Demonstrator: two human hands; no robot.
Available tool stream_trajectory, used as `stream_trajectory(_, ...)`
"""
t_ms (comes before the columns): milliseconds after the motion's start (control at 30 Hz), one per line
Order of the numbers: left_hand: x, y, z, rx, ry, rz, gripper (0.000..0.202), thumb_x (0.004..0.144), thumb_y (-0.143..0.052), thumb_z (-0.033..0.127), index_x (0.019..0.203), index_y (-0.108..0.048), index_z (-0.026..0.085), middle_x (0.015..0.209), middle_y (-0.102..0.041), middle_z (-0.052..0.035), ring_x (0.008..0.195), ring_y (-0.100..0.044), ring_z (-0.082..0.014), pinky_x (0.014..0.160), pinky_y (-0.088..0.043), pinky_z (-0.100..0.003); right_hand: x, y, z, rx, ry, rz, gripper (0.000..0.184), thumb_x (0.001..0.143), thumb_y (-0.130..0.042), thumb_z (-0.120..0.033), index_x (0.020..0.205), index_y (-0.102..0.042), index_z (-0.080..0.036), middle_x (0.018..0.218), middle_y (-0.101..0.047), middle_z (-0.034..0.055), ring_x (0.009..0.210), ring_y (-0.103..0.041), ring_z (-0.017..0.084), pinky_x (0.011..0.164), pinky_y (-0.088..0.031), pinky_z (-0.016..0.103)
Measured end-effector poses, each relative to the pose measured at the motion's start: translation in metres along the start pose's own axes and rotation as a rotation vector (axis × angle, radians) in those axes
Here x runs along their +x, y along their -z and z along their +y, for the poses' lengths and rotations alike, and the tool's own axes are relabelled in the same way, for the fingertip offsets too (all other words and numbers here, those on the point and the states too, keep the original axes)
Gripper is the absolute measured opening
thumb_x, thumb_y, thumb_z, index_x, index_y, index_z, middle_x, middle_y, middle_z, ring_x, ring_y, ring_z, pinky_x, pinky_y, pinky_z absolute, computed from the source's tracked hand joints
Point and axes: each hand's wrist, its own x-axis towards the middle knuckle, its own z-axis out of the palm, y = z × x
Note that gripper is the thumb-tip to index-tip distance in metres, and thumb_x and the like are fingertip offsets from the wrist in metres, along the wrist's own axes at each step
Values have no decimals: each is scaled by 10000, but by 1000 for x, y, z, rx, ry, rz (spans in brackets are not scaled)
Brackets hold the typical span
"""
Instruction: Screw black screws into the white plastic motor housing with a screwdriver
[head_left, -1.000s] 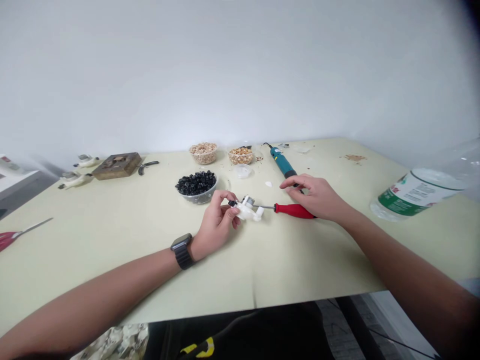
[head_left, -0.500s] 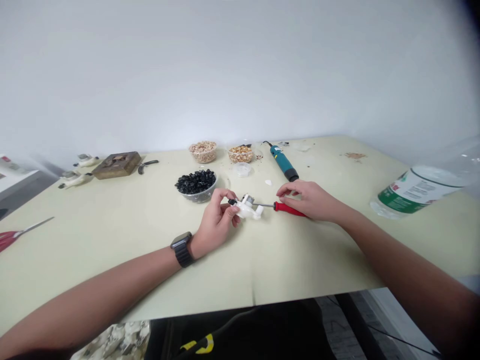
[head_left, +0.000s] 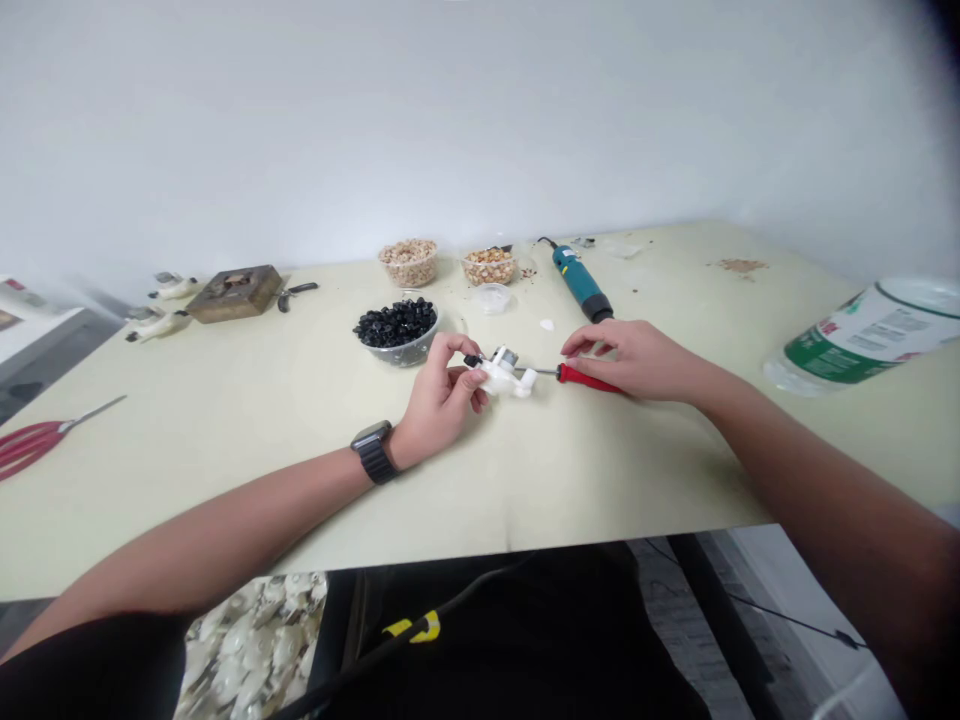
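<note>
My left hand (head_left: 442, 398), with a dark watch at its wrist, pinches a small white plastic pump-like part (head_left: 504, 377) that has a grey round piece on top and a black cap on its left end. My right hand (head_left: 634, 360) has its fingers over the red handle of a screwdriver (head_left: 592, 379). The screwdriver's metal shaft points left, and its tip meets the white part or lies behind it; I cannot tell which. Just beyond my left hand stands a clear bowl of small black pieces (head_left: 397, 325).
Farther back are tubs of beige pieces (head_left: 409, 265) and amber pieces (head_left: 489, 267), a clear lid (head_left: 493, 298) and a teal power tool (head_left: 581, 280). Leftward lie red scissors (head_left: 37, 440), a wooden block (head_left: 235, 293) and black pliers (head_left: 296, 294). A large labelled bottle (head_left: 870, 335) lies tilted at right.
The view has tipped down, so the table and both hands sit higher in the picture. The hands keep the same hold on the white part and the screwdriver.
</note>
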Motion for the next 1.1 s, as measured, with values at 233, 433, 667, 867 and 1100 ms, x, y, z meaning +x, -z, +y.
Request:
stream_trajectory(233, 1, -1, 3, -1, 8, 17, 407, 995, -712, 561, 1068, -456, 252, 1069, -601, -33, 609, -629, -99, 510, -562, -262, -2, 2, -4, 5, 14, -23, 313, 925, -649, -504, 1058, -790, -259, 1073, -799, 46, 965, -720, 277, 848, -543, 394)
stream_trajectory(433, 1, 0, 2, 31, -56, 3, 328, 1034, -676, 481, 1080, -447, 251, 1092, -575, -24, 606, -660, -91, 502, -565, -241, -2, 3, -5, 21, 31, -27, 295, 927, -665, -482, 1063, -789, -252, 1086, -789, 50, 992, -706, 269, 866, -526, 385)
stream_trajectory(667, 1, 0, 2, 47, -59, 16, 298, 1035, -670, 447, 1089, -455, 247, 1104, -571, -31, 611, -637, -84, 505, -569, -236, -3, 4, -6, 47, 31, -38, 266, 953, -657, -462, 1051, -790, -253, 1073, -793, 43, 989, -707, 257, 845, -525, 372)
stream_trajectory(867, 0, 0, 1, 32, -51, 22, 298, 1031, -675, 447, 1090, -461, 247, 1107, -580, -26, 620, -638, -80, 510, -583, -229, -4, 5, -8, 48, 24, -59, 263, 968, -644, -465, 1048, -781, -256, 1072, -802, 35, 980, -712, 257, 842, -525, 379)
stream_trajectory(1100, 0, 0, 2, 19, -28, 23, 328, 1024, -687, 483, 1083, -472, 243, 1104, -590, -38, 621, -631, -86, 520, -570, -239, -6, 7, -9, 19, 35, -62, 287, 968, -651, -488, 1080, -780, -257, 1109, -791, 46, 1003, -712, 267, 854, -527, 385)
